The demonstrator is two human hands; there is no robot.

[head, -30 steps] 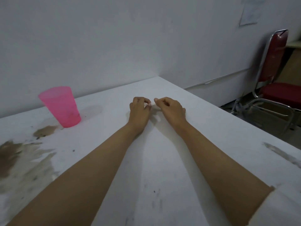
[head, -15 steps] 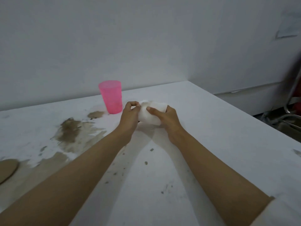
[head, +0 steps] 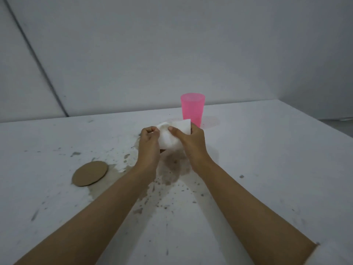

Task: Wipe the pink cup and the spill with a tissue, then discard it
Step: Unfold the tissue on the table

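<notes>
Where the brown spill point(head: 172, 169) spreads across the white tabletop point(head: 277, 178), a cardboard disc point(head: 90, 173) lies at its left edge. Over the spill, the left grip point(head: 149, 144) and right grip point(head: 193, 144) both pinch a white tissue point(head: 171, 138). The pink cup point(head: 193, 109) stands upright just behind.

Dim, flat, cool grey light fills the scene, with no glare anywhere. The white tissue point(head: 170, 139) is the brightest patch. A faint, soft-edged shadow lies on the counter point(head: 267, 150) just right of the pink cup point(head: 193, 108), and darker shade sits beneath the tissue. Fine detail looks soft and slightly smeared. The wide lens slants the wall seam point(head: 38, 60) near the left edge.
</notes>
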